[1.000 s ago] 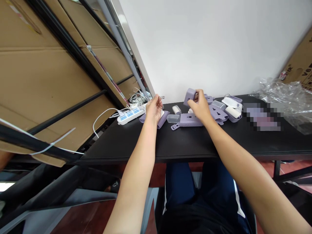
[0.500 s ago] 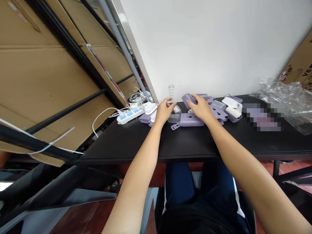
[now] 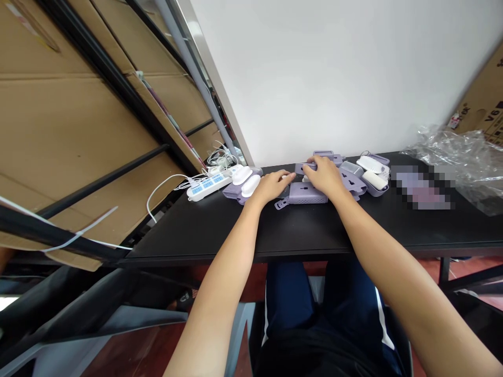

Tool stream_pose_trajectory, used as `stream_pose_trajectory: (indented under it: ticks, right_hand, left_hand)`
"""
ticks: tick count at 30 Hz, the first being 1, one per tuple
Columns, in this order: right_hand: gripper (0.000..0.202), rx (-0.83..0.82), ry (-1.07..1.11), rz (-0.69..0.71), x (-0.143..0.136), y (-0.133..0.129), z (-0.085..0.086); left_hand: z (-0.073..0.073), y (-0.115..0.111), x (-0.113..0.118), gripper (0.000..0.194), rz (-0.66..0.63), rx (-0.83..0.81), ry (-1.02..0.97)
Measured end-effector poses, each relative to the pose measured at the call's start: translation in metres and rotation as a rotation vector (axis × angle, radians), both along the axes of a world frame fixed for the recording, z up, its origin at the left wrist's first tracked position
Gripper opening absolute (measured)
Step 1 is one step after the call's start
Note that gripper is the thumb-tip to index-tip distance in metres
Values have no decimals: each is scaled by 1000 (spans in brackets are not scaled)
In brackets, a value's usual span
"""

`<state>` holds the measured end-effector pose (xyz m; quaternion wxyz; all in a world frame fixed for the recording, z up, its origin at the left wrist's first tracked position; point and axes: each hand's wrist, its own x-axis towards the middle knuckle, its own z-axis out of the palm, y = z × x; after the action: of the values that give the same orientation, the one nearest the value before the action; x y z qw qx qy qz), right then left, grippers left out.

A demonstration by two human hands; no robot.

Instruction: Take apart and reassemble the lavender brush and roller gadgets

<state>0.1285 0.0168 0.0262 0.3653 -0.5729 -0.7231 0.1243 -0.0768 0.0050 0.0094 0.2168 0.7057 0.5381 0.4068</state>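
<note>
My right hand (image 3: 323, 174) grips a small purple plastic case (image 3: 301, 168) low over the table, its fingers over the right part of it. My left hand (image 3: 274, 186) reaches in from the left over a clear plastic box (image 3: 286, 192), mostly covered by the hand. Its fingertips are close together, and what they hold, if anything, is hidden. Between and in front of the hands lies a purple perforated housing (image 3: 308, 193) with a slotted tab (image 3: 281, 203). Purple plates with cut-out slots (image 3: 352, 183) lie beside my right wrist.
White oval parts (image 3: 250, 186) rest on purple pieces at the left, beside a white power strip (image 3: 210, 186) with cables. At the right are a purple case with a white roller (image 3: 375, 181) and crumpled clear plastic (image 3: 471, 162). A white wall (image 3: 334, 78) rises behind the black table (image 3: 220, 230).
My left hand has lowered and moved right; the wire spring it held up is out of sight. My right hand has lowered the purple case from a tilted to a flatter position.
</note>
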Motion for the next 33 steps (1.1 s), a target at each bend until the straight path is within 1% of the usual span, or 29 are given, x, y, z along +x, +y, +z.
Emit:
stream_pose_trajectory:
  ticks: [2, 4, 6, 8, 10, 11, 12, 14, 17, 20, 23, 26, 30, 33]
  right_hand:
    - [40, -19, 11, -27, 1, 0, 1]
    - [39, -28, 19, -50, 2, 0, 1]
    - [37, -31, 26, -62, 3, 0, 1]
    - [33, -33, 33, -84, 3, 0, 0]
    - [29, -20, 40, -121, 3, 1, -1]
    - [28, -8, 43, -137, 3, 1, -1]
    - [27, 6, 46, -147, 3, 1, -1]
    - [26, 30, 49, -150, 2, 1, -2]
    - [27, 49, 46, -137, 2, 0, -1]
    - [28, 59, 43, -127, 2, 0, -1]
    - [29, 68, 45, -122, 2, 0, 0]
    - [30, 82, 49, -105, 2, 0, 0]
    - [30, 87, 48, -92, 1, 0, 0]
    - [30, 76, 33, -87, 1, 1, 0]
  left_hand:
    - [3, -2, -1, 32, 16, 42, -53]
    - [9, -3, -2, 42, 86, 138, -55]
    - [15, -5, -5, 41, 235, 252, 18]
    - [20, -8, -8, 32, 438, 302, 139]
    - [23, -11, -11, 27, 594, 256, 276]
    - [23, -12, -12, 27, 631, 208, 338]
    - [22, -13, -13, 28, 641, 155, 394]
    - [20, -14, -15, 32, 617, 66, 496]
    - [17, -15, -18, 37, 606, 2, 592]
    - [17, -15, -24, 41, 632, -62, 578]
    - [18, -14, -28, 39, 601, -118, 528]
    - [17, -13, -29, 35, 574, -99, 520]
    - [15, -12, -29, 37, 535, -28, 513]
    - [16, -12, -30, 38, 538, 14, 467]
